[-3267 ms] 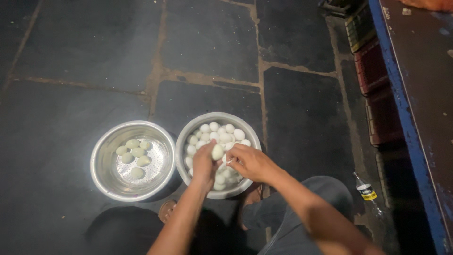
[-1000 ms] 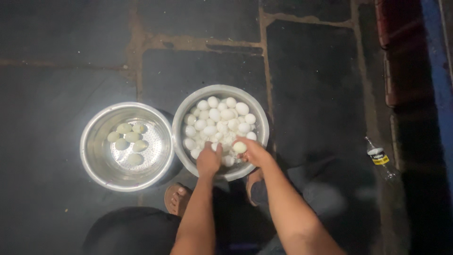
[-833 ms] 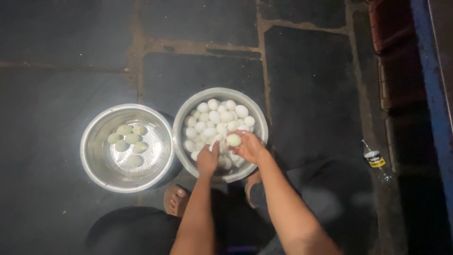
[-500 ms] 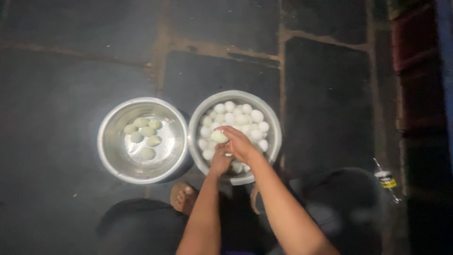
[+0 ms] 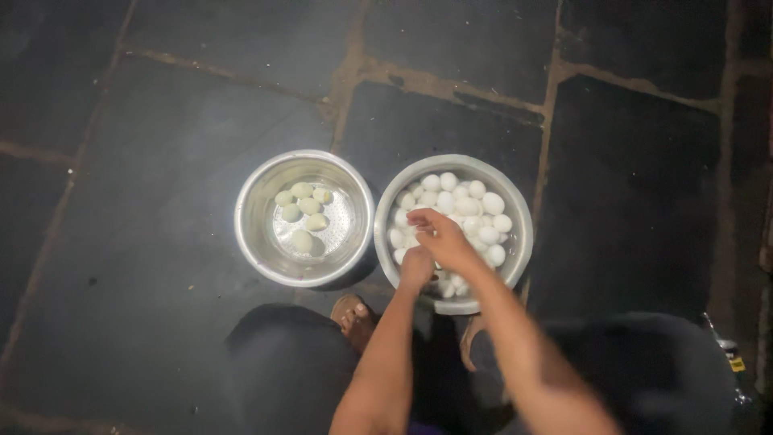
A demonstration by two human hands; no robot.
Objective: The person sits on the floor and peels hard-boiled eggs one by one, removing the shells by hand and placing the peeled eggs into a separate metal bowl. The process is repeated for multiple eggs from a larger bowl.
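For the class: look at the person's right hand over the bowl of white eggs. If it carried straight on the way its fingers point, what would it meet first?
The right hand points up-left across the right bowl. It would probably meet the white eggs just beyond its fingertips first, then that bowl's left wall; depth is unclear.

Both bowls (image 5: 304, 217) (image 5: 452, 229) are shiny metal, the left one's base finely dimpled and catching the light. The eggs (image 5: 471, 201) look smooth and matt white. The floor (image 5: 161, 97) is dark, rough stone slabs with gritty, paler joints.
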